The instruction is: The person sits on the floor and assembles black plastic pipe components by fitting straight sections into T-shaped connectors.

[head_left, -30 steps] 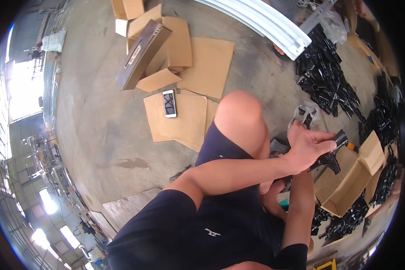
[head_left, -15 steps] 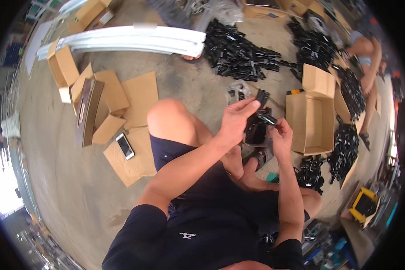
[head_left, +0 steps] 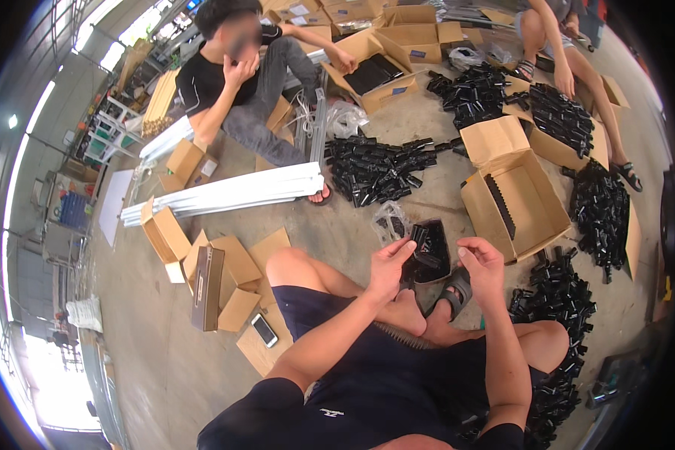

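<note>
My left hand (head_left: 388, 271) pinches a short black plastic part (head_left: 420, 238) between thumb and fingers. It is held over a dark tub (head_left: 446, 264) of small black pieces, which stands on the floor before my feet. Right of the tub, my right hand (head_left: 483, 268) is raised with thumb and fingertips drawn close together. Whatever lies between those fingertips, if anything, is too small to make out. A clear plastic bag (head_left: 391, 222) lies just beyond the tub. To the right stands an open cardboard box (head_left: 536, 202) with a dark row of parts along its inner left side.
Heaps of black parts (head_left: 375, 169) lie ahead, with more (head_left: 555, 300) along my right. White metal profiles (head_left: 232, 193) lie at the left. Cardboard boxes (head_left: 236, 274) and a phone (head_left: 264, 330) are beside my left knee. Two people (head_left: 229, 82) sit farther off.
My view has tilted up, bringing the seated people into sight. My hands have moved apart; the black part that was at my right fingers no longer shows there.
</note>
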The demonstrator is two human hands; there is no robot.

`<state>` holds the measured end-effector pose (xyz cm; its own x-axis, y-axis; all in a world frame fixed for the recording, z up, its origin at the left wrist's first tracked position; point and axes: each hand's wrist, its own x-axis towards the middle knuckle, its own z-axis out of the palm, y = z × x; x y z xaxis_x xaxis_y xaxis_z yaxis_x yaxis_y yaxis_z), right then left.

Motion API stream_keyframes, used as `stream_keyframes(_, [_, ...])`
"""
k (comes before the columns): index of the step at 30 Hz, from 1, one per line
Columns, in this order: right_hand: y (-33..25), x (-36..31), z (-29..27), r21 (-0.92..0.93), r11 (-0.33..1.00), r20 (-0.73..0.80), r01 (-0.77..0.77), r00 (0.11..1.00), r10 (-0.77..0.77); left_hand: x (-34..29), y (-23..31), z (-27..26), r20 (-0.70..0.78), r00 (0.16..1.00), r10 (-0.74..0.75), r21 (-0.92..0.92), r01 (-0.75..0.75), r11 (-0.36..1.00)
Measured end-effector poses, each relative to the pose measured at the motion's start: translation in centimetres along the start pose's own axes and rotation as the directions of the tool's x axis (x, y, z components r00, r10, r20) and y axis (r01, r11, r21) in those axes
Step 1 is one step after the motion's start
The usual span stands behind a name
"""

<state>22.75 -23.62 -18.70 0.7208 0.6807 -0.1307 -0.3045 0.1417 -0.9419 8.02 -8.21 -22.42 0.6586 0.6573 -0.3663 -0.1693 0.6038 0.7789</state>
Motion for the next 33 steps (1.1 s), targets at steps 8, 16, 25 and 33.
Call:
stream_keyframes(8, [-1.3, 0.2, -1.0, 0.023, 0.997, 0.043, 0.076, 0.996, -0.077, -1.8, 0.1, 5.7, 0.05, 0.99, 0.136, 0.112, -0.141, 0.984])
stream_keyframes(16, [-2.1, -0.6, -0.7, -0.002, 0.997, -0.01, 0.073, 0.997, -0.073, -3.1, 1.2, 8.0, 0.119, 0.958, 0.263, 0.244, -0.284, 0.927])
stream_keyframes(25, [-1.7, -1.5, 1.0, -0.07, 0.991, -0.058, 0.114, 0.991, -0.119, -3.6, 0.4, 7.3, 0.138, 0.935, 0.327, 0.284, -0.354, 0.891])
stream_keyframes(33, [-2.2, -1.4, 1.0, 0.103, 0.992, -0.064, 0.07, 0.996, -0.063, -4.0, 1.3, 8.5, 0.065, 0.943, 0.327, 0.311, -0.33, 0.891])
